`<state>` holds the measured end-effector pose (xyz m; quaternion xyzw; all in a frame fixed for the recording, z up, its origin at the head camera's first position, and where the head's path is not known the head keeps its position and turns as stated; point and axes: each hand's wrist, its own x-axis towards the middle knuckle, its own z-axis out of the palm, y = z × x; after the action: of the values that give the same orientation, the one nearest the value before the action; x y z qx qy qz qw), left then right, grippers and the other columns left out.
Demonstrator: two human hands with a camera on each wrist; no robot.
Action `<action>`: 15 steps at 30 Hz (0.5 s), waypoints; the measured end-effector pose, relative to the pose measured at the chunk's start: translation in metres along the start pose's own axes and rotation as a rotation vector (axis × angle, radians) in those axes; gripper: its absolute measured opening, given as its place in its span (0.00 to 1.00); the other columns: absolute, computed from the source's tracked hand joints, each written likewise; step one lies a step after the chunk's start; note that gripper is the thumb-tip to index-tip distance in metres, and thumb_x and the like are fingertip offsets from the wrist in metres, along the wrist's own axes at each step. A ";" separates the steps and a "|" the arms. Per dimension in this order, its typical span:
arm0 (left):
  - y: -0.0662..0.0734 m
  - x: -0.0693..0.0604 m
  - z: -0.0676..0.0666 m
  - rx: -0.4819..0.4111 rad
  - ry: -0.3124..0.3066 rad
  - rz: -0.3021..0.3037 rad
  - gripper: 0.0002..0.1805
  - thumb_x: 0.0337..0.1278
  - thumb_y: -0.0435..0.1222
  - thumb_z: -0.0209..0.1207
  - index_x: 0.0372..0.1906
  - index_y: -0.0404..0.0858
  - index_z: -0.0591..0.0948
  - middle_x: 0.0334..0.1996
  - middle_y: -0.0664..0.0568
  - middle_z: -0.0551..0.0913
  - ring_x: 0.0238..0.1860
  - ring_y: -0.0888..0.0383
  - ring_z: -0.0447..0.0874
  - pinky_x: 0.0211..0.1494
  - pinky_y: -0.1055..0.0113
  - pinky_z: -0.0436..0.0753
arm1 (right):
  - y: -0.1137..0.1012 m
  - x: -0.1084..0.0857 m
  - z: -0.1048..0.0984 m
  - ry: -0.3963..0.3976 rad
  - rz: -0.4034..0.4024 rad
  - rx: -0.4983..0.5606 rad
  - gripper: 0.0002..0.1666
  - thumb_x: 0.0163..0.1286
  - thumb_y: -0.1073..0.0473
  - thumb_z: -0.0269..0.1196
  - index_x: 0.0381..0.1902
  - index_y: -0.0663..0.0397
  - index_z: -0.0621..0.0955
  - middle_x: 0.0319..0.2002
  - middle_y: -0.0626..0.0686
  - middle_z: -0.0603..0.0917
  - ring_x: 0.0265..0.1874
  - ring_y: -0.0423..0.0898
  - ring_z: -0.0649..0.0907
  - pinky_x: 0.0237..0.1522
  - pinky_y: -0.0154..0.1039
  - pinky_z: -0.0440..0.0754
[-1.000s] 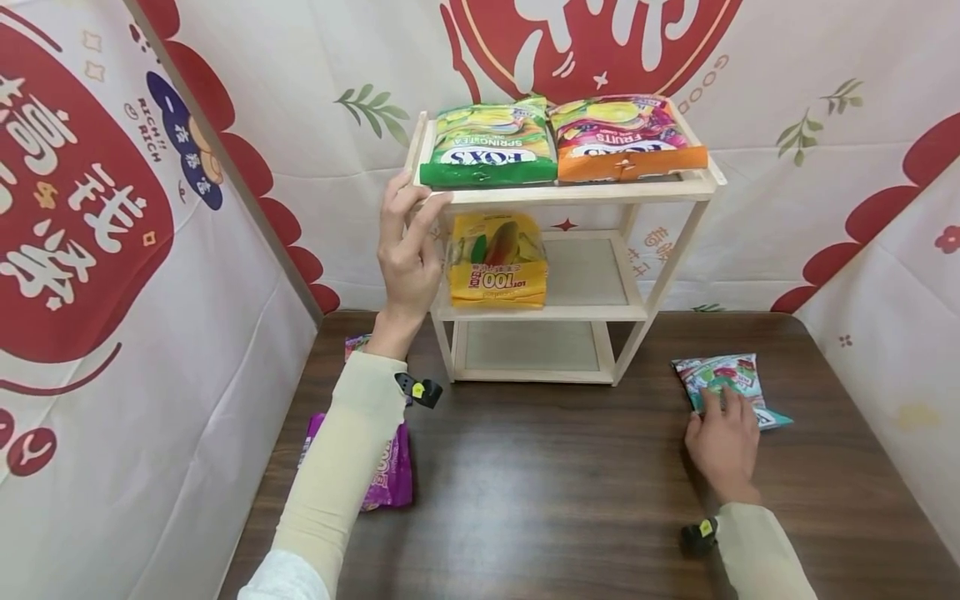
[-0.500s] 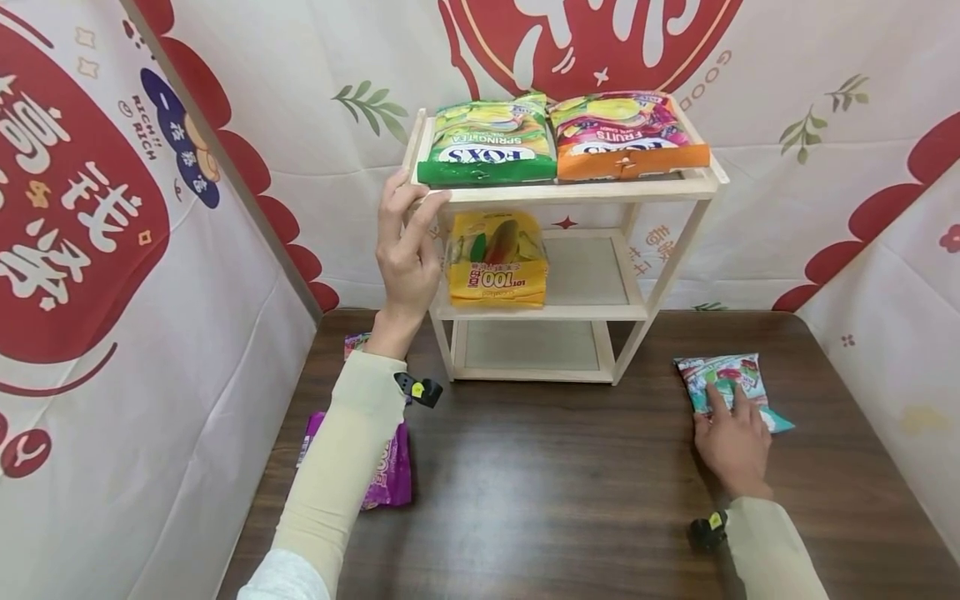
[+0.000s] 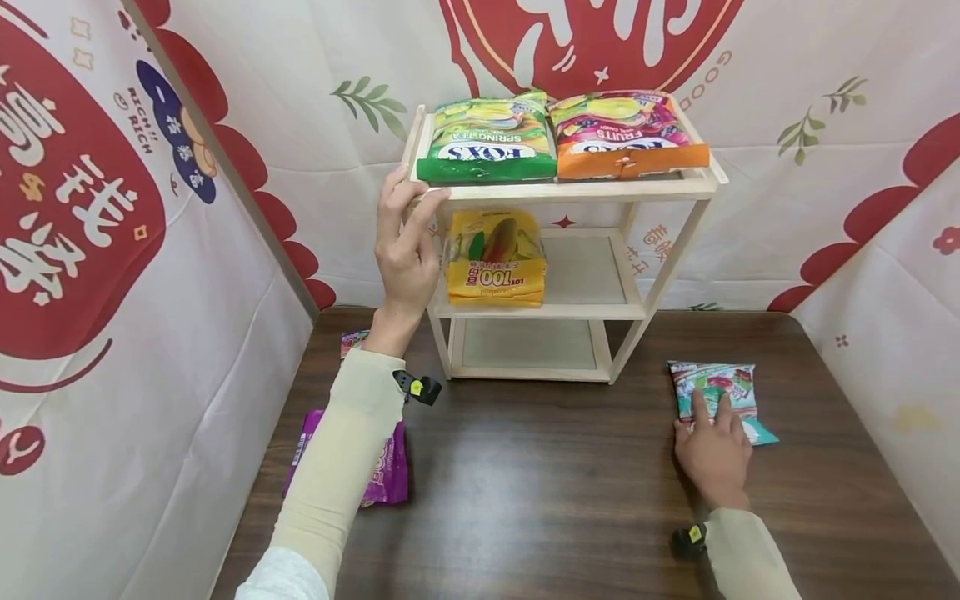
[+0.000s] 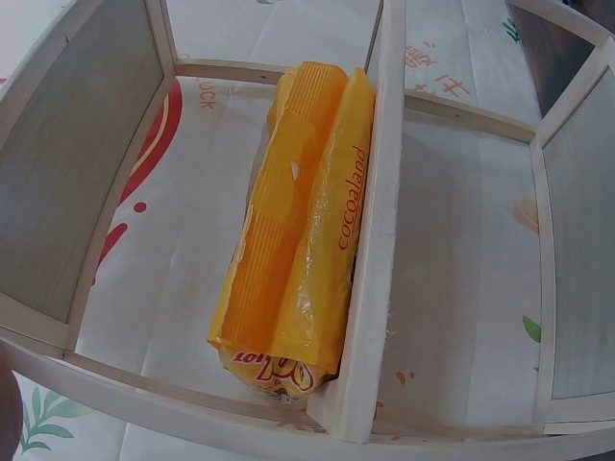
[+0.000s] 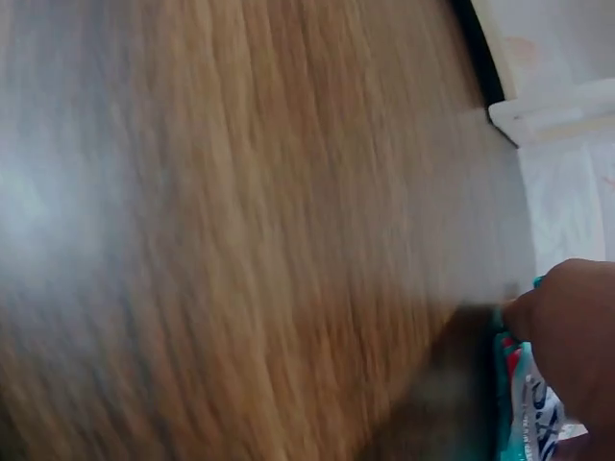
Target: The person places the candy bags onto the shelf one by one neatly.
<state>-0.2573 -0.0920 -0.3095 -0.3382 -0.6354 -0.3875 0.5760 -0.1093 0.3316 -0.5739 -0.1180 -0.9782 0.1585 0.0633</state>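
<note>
In the head view my left hand (image 3: 408, 250) grips the upper left corner of a small wooden shelf rack (image 3: 585, 193). On its top tier lie a green candy bag (image 3: 487, 137) and an orange and purple candy bag (image 3: 622, 137). A yellow candy bag (image 3: 497, 258) occupies the left of the middle tier; the left wrist view shows that yellow bag (image 4: 298, 221) from above its folded end. At the right, my right hand (image 3: 714, 458) rests on a teal candy bag (image 3: 716, 383) on the table, fingers extended over it, thumb at its near left edge.
A purple candy bag (image 3: 390, 471) lies on the brown table (image 3: 540, 500), partly behind my left forearm. Another small colourful packet (image 3: 352, 342) shows behind the left wrist. Printed cloth walls (image 3: 187, 400) close in the table at the back and both sides.
The teal bag has turned and shifted slightly left and nearer under my right hand. My left hand keeps its hold on the rack.
</note>
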 end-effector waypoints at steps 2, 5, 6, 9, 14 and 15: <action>0.000 0.000 0.000 0.001 0.003 0.002 0.27 0.48 0.11 0.46 0.48 0.35 0.81 0.47 0.43 0.73 0.61 0.40 0.66 0.63 0.52 0.72 | -0.005 -0.004 -0.001 -0.006 -0.004 0.003 0.39 0.71 0.52 0.53 0.75 0.54 0.52 0.70 0.75 0.44 0.64 0.77 0.52 0.55 0.77 0.52; 0.000 0.000 0.000 0.002 0.003 0.000 0.27 0.47 0.10 0.45 0.48 0.35 0.81 0.47 0.43 0.73 0.61 0.40 0.66 0.63 0.52 0.72 | -0.011 -0.011 -0.002 0.000 -0.004 0.001 0.39 0.70 0.53 0.54 0.74 0.55 0.54 0.69 0.76 0.45 0.63 0.78 0.53 0.55 0.77 0.53; 0.000 0.000 0.000 0.002 0.001 -0.001 0.28 0.47 0.10 0.45 0.48 0.35 0.81 0.47 0.43 0.73 0.62 0.40 0.66 0.63 0.52 0.72 | -0.012 -0.014 -0.002 0.004 -0.002 0.000 0.39 0.70 0.53 0.55 0.74 0.55 0.54 0.69 0.76 0.46 0.63 0.78 0.54 0.54 0.77 0.53; 0.000 0.000 0.001 0.001 -0.006 -0.006 0.28 0.47 0.10 0.45 0.48 0.35 0.81 0.47 0.43 0.72 0.62 0.41 0.66 0.63 0.52 0.72 | -0.018 -0.021 -0.002 0.011 0.005 0.006 0.39 0.69 0.53 0.56 0.73 0.55 0.56 0.69 0.76 0.47 0.62 0.77 0.55 0.53 0.78 0.55; 0.000 0.000 0.001 -0.001 0.005 -0.004 0.28 0.46 0.10 0.45 0.48 0.35 0.81 0.47 0.43 0.72 0.62 0.40 0.66 0.63 0.52 0.71 | -0.027 -0.034 0.000 0.007 0.012 -0.005 0.40 0.68 0.52 0.58 0.73 0.54 0.57 0.69 0.75 0.49 0.62 0.76 0.57 0.50 0.79 0.57; 0.000 0.000 0.001 -0.002 0.008 -0.002 0.28 0.46 0.10 0.45 0.48 0.35 0.81 0.47 0.43 0.73 0.61 0.40 0.66 0.63 0.52 0.71 | -0.029 -0.036 0.000 0.008 0.012 -0.008 0.40 0.68 0.52 0.58 0.74 0.53 0.57 0.69 0.75 0.49 0.62 0.76 0.57 0.49 0.79 0.57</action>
<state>-0.2578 -0.0911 -0.3091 -0.3366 -0.6331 -0.3900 0.5777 -0.0804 0.2953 -0.5679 -0.1246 -0.9779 0.1544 0.0656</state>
